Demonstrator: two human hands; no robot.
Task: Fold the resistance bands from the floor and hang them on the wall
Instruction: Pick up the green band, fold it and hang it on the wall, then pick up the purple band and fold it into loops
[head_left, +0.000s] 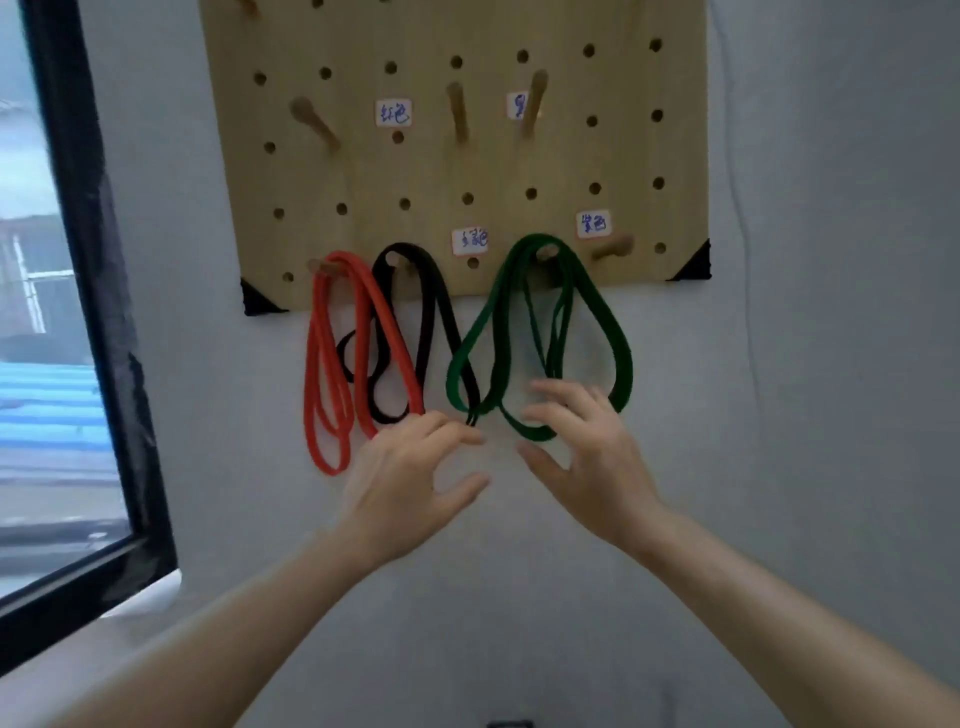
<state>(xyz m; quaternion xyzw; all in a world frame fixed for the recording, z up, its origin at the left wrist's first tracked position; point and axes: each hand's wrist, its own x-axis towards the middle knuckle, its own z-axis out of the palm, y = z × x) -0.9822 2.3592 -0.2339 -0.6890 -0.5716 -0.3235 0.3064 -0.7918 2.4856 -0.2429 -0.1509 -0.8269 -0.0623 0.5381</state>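
Note:
A wooden pegboard (457, 171) is fixed to the white wall. Three folded resistance bands hang from pegs along its bottom row: a red band (332, 364) at the left, a black band (441, 306) in the middle, a green band (608, 322) to the right. My left hand (410, 467) is open, fingers spread, just below the black band's loops and beside the red band. My right hand (576, 452) is open too, fingers apart, in front of the green band's lower loops. Neither hand grips a band.
An empty peg (615, 247) sticks out at the bottom right under a handwritten label (592, 224). Three more empty pegs (311, 122) sit higher up. A black-framed window (93, 312) fills the left side. A thin white cord (743, 270) runs down the wall at the right.

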